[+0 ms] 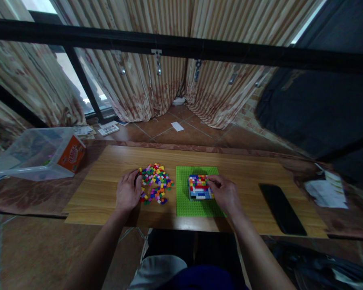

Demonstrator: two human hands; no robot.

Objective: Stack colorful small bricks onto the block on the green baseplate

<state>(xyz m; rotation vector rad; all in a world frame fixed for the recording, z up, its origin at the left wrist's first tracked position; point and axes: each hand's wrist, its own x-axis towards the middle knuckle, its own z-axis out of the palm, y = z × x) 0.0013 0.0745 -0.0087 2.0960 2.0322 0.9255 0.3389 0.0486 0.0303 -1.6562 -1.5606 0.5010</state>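
A loose pile of small colourful toy bricks (pixel 157 179) lies on the wooden table. Against its left edge rests my left hand (pixel 128 190), palm down, with the thumb apart from the fingers and nothing visible in it. To the right of the pile is a green studded baseplate (pixel 183 207). On the baseplate stands a low block built of multicoloured bricks (pixel 199 187), with white and blue ones near its front. My right hand (pixel 225 192) is at the upper right edge of this block, thumb and fingers pinched together. Whatever is between those fingertips is hidden.
A black phone-like slab (pixel 282 208) lies on the right of the wooden table (pixel 90 189). A clear plastic box (pixel 42 153) with an orange label stands beyond the table's left end. Crumpled white papers (pixel 325 191) lie past the right end. A dark bar (pixel 169 46) crosses above.
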